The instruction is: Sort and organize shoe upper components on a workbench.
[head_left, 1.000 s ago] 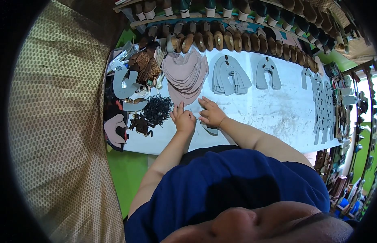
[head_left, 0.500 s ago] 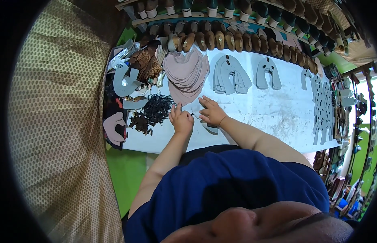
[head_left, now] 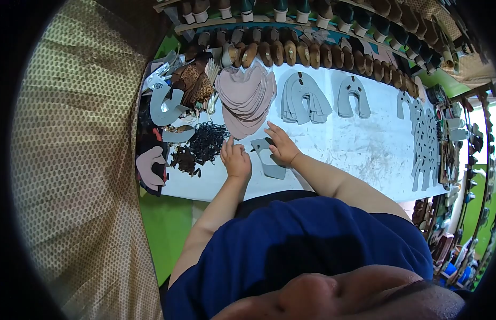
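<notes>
A grey U-shaped shoe-upper piece (head_left: 273, 171) lies flat on the white tabletop in front of me. A small dark strip shows at its left edge. My right hand (head_left: 283, 146) rests over the piece's right side with its fingers spread, hiding part of it. Left of the piece, my left hand (head_left: 236, 161) is open, fingers apart, with nothing visible in it. Its fingertips are beside a tangled pile of thin black strips (head_left: 207, 143). Short brown strips (head_left: 184, 160) lie in a smaller heap just left of that.
Beyond my hands lies a fanned stack of pink pieces (head_left: 244, 101). Two stacks of grey U-shaped pieces (head_left: 297, 101) sit to its right, and more grey pieces (head_left: 424, 141) line the right edge. Wooden shoe lasts (head_left: 290, 53) stand in a row along the back.
My hands have moved apart, the left one shifting slightly left with its pinched fingers now loosened. More of the grey piece shows between them.
</notes>
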Tool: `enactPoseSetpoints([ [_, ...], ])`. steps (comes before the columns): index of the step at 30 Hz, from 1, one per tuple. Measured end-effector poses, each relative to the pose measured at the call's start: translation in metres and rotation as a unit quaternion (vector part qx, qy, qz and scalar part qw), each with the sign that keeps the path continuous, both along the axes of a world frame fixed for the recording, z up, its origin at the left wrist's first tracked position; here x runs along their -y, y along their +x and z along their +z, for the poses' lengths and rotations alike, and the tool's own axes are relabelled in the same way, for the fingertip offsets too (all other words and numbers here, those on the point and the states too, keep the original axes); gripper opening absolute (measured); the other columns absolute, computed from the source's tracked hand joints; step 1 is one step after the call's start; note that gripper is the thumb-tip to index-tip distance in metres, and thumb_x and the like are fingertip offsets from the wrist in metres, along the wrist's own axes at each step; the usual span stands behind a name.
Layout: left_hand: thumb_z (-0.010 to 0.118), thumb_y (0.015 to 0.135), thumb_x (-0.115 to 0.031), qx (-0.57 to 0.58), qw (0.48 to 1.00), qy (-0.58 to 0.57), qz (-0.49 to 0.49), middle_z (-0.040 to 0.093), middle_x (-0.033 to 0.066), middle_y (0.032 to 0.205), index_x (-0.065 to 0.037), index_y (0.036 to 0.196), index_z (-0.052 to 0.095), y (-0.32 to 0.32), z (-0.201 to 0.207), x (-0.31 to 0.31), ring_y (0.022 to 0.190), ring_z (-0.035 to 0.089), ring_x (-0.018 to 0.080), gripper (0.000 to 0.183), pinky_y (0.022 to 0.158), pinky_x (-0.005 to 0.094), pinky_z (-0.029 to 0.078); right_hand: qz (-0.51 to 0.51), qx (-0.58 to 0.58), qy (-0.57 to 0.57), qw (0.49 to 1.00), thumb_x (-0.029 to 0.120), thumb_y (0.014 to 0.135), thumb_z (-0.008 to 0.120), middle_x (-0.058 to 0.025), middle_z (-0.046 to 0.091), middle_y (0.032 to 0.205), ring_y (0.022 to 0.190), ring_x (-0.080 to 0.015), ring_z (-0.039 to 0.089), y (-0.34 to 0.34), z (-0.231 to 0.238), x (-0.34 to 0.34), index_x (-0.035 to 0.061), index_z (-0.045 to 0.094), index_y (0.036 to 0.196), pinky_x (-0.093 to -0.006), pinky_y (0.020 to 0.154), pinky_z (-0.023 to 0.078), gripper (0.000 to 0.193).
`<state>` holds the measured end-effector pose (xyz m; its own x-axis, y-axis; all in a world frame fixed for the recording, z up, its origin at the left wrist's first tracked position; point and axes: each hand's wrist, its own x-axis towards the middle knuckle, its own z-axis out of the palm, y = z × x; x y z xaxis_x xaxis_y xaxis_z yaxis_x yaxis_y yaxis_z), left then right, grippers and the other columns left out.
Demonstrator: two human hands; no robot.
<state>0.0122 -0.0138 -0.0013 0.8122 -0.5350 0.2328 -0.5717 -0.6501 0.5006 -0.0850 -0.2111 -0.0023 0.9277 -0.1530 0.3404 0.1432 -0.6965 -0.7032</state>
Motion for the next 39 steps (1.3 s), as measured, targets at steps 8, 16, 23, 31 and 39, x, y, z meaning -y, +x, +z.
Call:
enactPoseSetpoints([
  [8,0.049,0.088,-0.02,0.046,0.996,-0.064,-0.049,0.041,0.0189,0.147,-0.005,0.127,0.053,0.006,0.025,-0.016,0.138,0.029,0.0453,0.042,0.114,0.0566,0.017,-0.012,-0.023,-0.056,0.998,0.017,0.087,0.059,-0.0223,0.038,0.147,0.136,-0.0394,0.036,-0.003,0.002,-0.001,0.0038,0.052,0.126,-0.0457,0.113,0.03,0.042],
  [16,0.055,0.09,-0.04,-0.015,0.947,0.216,-0.238,0.028,0.0112,0.158,-0.007,0.149,0.035,-0.022,0.018,-0.011,0.148,0.021,0.027,0.07,0.116,0.0597,0.007,-0.004,-0.035,-0.065,0.997,0.019,0.084,0.063,-0.0224,0.038,0.147,0.137,-0.0396,0.036,0.001,0.006,-0.005,0.0037,0.052,0.126,-0.0461,0.112,0.031,0.046],
  [23,0.054,0.091,-0.04,-0.022,0.951,0.221,-0.215,0.023,0.0107,0.16,-0.009,0.152,0.027,-0.026,0.022,-0.007,0.149,0.018,0.0268,0.074,0.116,0.0608,0.004,-0.013,-0.061,-0.096,0.993,0.022,0.085,0.062,-0.0219,0.036,0.148,0.138,-0.0386,0.034,0.001,0.005,-0.008,0.0032,0.051,0.128,-0.0456,0.113,0.029,0.048],
  [31,0.055,0.09,-0.043,-0.052,0.958,0.224,-0.172,0.019,0.0096,0.162,-0.01,0.153,0.025,-0.003,0.038,-0.081,0.15,0.015,0.0289,0.078,0.117,0.0582,0.001,-0.03,-0.083,-0.122,0.989,0.023,0.086,0.063,-0.0208,0.04,0.146,0.138,-0.0372,0.035,0.001,0.001,-0.013,0.0029,0.051,0.127,-0.0446,0.113,0.029,0.047],
  [39,0.06,0.083,-0.059,-0.032,0.961,0.245,0.123,0.001,0.0219,0.162,-0.007,0.156,0.006,0.053,0.005,-0.237,0.148,-0.002,0.0436,0.105,0.114,0.0645,0.002,-0.04,-0.09,-0.148,0.984,0.022,0.086,0.062,-0.021,0.044,0.142,0.136,-0.0377,0.037,0.006,0.004,-0.02,0.0022,0.053,0.127,-0.0447,0.113,0.03,0.046],
])
